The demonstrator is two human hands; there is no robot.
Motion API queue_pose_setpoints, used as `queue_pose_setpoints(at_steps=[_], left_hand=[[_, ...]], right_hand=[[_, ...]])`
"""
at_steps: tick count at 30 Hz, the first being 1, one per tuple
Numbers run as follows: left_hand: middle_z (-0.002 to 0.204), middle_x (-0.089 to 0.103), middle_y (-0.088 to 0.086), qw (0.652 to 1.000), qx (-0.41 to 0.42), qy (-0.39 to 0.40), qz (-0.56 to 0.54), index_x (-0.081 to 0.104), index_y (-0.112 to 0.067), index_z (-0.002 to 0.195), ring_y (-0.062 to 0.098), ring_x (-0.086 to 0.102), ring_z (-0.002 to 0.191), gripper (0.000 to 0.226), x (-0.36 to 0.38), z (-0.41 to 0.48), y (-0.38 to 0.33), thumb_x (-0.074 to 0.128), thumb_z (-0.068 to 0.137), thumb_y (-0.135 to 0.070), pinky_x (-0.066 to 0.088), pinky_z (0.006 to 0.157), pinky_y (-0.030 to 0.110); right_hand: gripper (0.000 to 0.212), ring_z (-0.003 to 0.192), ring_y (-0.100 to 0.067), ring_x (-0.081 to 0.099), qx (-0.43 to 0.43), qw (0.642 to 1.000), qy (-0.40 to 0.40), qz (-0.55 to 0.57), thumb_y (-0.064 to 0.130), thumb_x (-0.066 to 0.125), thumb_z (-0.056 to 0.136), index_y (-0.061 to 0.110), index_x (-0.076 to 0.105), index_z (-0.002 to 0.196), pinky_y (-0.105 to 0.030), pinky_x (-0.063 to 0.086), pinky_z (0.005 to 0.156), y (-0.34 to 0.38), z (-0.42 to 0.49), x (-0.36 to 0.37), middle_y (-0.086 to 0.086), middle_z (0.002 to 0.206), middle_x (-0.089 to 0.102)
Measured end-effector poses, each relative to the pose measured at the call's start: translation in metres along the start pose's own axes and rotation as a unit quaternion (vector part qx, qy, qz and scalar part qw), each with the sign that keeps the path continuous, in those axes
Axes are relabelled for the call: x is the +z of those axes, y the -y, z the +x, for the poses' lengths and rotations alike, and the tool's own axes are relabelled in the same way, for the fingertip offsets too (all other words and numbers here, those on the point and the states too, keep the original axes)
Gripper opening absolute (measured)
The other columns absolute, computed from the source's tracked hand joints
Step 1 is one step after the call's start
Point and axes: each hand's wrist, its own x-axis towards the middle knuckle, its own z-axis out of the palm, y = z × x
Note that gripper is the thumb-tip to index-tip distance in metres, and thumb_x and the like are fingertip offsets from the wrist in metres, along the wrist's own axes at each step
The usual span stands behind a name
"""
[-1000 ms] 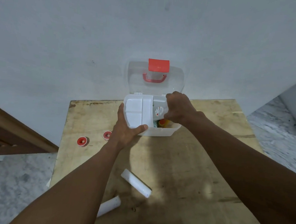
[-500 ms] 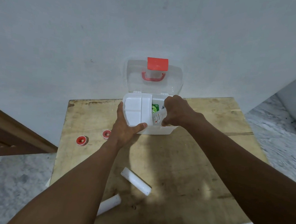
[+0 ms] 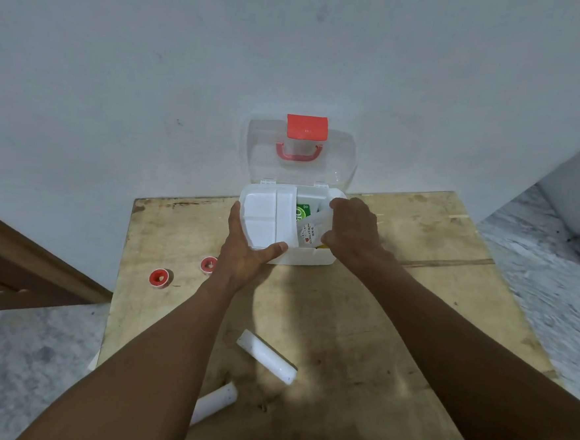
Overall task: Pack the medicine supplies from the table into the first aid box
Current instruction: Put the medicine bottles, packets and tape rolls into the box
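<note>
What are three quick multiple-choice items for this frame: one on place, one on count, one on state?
1. Where do the red-cored tape rolls lie?
A. on the table, left of the first aid box
B. inside the box
C. on the floor

2. How many white rolls lie on the near part of the table?
A. one
B. two
C. four

3. What state is the box's clear lid in?
A. shut and latched
B. open, standing up towards the wall
C. taken off, flat on the table

Answers:
1 A: both red rolls sit on the wood beside the left forearm.
2 B: one lies between the arms, and a second is at the near edge.
3 B: the lid rises behind the box with its red handle showing.
</note>
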Motion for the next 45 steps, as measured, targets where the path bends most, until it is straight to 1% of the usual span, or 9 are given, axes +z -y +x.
queue_pose_setpoints(at_steps=[3,7,12,15,21,27,33,39,45], left_hand=[[0.123,0.045,-0.014,1.0,-0.006,-0.001,0.0,0.015,-0.03,0.143,0.014,0.049,0.113,0.099,0.0,0.0,0.0,0.084,0.072,-0.029,0.05,0.086,0.029],[0.115,0.043,-0.024,1.0,-0.003,0.0,-0.001,0.016,-0.031,0.141,0.009,0.047,0.108,0.096,0.0,-0.001,-0.002,0.084,0.073,-0.025,0.046,0.076,0.018],[0.121,0.043,-0.016,1.0,0.002,0.002,0.003,0.017,-0.029,0.141,0.008,0.046,0.11,0.096,-0.001,-0.001,-0.003,0.084,0.072,-0.026,0.047,0.081,0.02],[0.121,0.042,-0.015,1.0,-0.007,0.003,0.003,0.016,-0.027,0.143,0.01,0.046,0.111,0.098,-0.001,-0.001,-0.003,0.083,0.073,-0.025,0.045,0.078,0.017],[0.118,0.042,-0.018,1.0,-0.012,0.005,0.001,0.015,-0.028,0.143,0.004,0.048,0.106,0.098,-0.001,-0.002,-0.005,0.083,0.073,-0.024,0.044,0.077,0.014],[0.119,0.041,-0.017,1.0,-0.023,0.002,-0.004,0.012,-0.028,0.146,0.01,0.045,0.109,0.1,-0.001,-0.005,-0.008,0.082,0.075,-0.021,0.04,0.071,0.009],[0.122,0.042,-0.015,1.0,-0.018,0.01,0.0,0.013,-0.03,0.145,0.011,0.046,0.109,0.099,-0.002,-0.002,-0.007,0.083,0.074,-0.025,0.041,0.074,0.012],[0.116,0.04,-0.032,1.0,-0.01,0.02,0.002,0.015,-0.029,0.144,-0.011,0.044,0.106,0.098,-0.003,-0.001,-0.005,0.083,0.074,-0.026,0.044,0.078,0.014],[0.118,0.041,-0.021,1.0,-0.012,0.016,0.002,0.014,-0.028,0.144,0.003,0.046,0.107,0.099,-0.002,0.0,-0.005,0.083,0.074,-0.025,0.044,0.079,0.017]], right_hand=[[0.039,0.116,-0.034,0.058,0.041,0.997,-0.014,0.07,0.014,0.066,0.088,0.006,0.06,0.126,-0.036,0.044,0.097,-0.005,-0.004,-0.002,-0.016,0.126,0.062],[0.043,0.119,-0.028,0.057,0.072,0.989,0.001,0.13,0.014,0.069,0.084,0.01,0.061,0.126,-0.037,0.044,0.101,-0.016,-0.004,-0.005,-0.009,0.133,0.059],[0.041,0.119,-0.027,0.057,0.077,0.983,0.004,0.166,0.012,0.066,0.084,0.012,0.059,0.124,-0.038,0.045,0.101,-0.016,-0.001,0.002,-0.007,0.132,0.06],[0.04,0.11,-0.029,0.062,0.111,0.976,-0.026,0.183,0.01,0.072,0.08,0.012,0.06,0.118,-0.037,0.049,0.093,-0.023,-0.001,0.008,-0.009,0.117,0.067],[0.03,0.109,-0.028,0.062,0.145,0.981,-0.038,0.124,0.014,0.075,0.08,0.006,0.071,0.109,-0.033,0.048,0.088,-0.025,0.003,0.013,-0.007,0.112,0.069],[0.045,0.107,-0.028,0.064,0.144,0.983,-0.009,0.111,0.032,0.079,0.079,0.005,0.066,0.112,-0.03,0.045,0.081,-0.022,0.012,0.009,-0.009,0.111,0.069],[0.041,0.106,-0.03,0.064,0.158,0.978,0.017,0.138,0.022,0.075,0.078,0.003,0.066,0.113,-0.033,0.049,0.085,-0.023,0.017,0.005,-0.012,0.111,0.07],[0.033,0.098,-0.031,0.066,0.193,0.966,0.023,0.17,0.014,0.071,0.074,0.001,0.066,0.104,-0.039,0.056,0.083,-0.023,0.021,0.001,-0.013,0.101,0.069],[0.033,0.099,-0.029,0.065,0.186,0.97,0.019,0.157,0.013,0.071,0.076,0.004,0.067,0.107,-0.033,0.053,0.081,-0.021,0.021,0.003,-0.012,0.105,0.07]])
